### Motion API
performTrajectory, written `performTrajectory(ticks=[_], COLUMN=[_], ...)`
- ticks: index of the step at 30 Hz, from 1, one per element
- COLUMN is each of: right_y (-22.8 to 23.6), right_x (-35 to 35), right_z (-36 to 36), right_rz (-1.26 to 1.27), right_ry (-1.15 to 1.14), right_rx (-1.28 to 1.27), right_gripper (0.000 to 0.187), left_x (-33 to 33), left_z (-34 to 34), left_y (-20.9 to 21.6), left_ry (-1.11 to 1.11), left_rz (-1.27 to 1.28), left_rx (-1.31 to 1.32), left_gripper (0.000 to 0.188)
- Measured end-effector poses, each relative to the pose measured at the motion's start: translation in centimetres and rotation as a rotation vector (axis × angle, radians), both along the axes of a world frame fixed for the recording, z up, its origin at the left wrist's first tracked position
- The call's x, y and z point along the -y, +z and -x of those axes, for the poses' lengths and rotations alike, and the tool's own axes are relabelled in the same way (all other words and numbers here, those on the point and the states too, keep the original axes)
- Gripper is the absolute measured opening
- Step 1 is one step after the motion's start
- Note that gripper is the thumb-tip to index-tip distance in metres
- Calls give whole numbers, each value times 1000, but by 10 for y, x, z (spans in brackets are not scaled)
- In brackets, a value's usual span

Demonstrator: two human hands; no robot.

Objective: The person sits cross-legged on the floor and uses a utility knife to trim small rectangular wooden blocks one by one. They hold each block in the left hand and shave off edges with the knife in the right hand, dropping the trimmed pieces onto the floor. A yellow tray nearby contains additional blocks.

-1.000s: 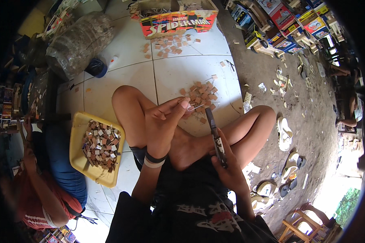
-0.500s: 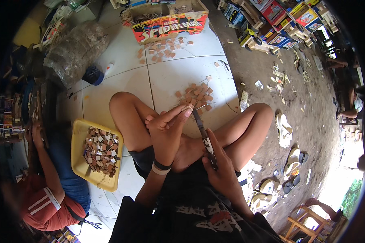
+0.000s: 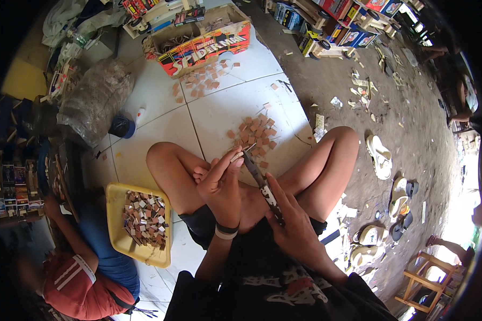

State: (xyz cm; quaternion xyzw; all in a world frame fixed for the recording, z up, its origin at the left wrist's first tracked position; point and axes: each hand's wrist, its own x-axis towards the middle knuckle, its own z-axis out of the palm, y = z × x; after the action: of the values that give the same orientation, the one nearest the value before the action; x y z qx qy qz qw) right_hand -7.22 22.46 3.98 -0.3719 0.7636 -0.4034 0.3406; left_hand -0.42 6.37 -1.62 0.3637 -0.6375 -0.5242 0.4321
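Observation:
My left hand (image 3: 222,195) is raised between my crossed legs, thumb and fingers pinching a small light wooden piece (image 3: 239,155). In my right hand (image 3: 292,224) is a knife (image 3: 262,184) with a dark narrow blade and a black-and-white patterned handle. Its blade slants up to the left, and the tip is at or against the pinched piece; exact contact is too small to tell. A thin light sliver shows beside the tip. Just beyond my hands, a loose pile of small square brown wooden pieces (image 3: 257,128) lies on the white tiles.
To my left stands a yellow tub (image 3: 112,214) of small pieces, near a seated person in a red shirt (image 3: 85,281). Ahead are a printed box (image 3: 203,51), scattered squares (image 3: 203,77), a dark cup (image 3: 122,127) and a plastic bag (image 3: 96,99). Sandals (image 3: 379,155) lie on the dirt floor right.
The whole view has shifted and turned slightly. Both hands keep their holds, with the blade tip still close to the small piece. The person in red leans a little differently.

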Motion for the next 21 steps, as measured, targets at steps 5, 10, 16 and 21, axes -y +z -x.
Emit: performTrajectory(ticks=[5,10,16,21], right_y=[4,11,13,7], right_x=[2,2,5,3], right_z=[0,0,-2,-3], right_rz=[20,-78,-135,-127], right_ry=[-1,0,27,32], right_rx=[-62,16,-106,-257], right_gripper=[90,83,90,94], left_x=[2,7,7,9], left_z=[3,0,-5,-10], left_y=[1,0,-5,-2], left_ry=[3,6,15,-33], left_rz=[24,-15,24,89], left_rx=[-62,-98,-81,-6], left_gripper=[23,21,23,23])
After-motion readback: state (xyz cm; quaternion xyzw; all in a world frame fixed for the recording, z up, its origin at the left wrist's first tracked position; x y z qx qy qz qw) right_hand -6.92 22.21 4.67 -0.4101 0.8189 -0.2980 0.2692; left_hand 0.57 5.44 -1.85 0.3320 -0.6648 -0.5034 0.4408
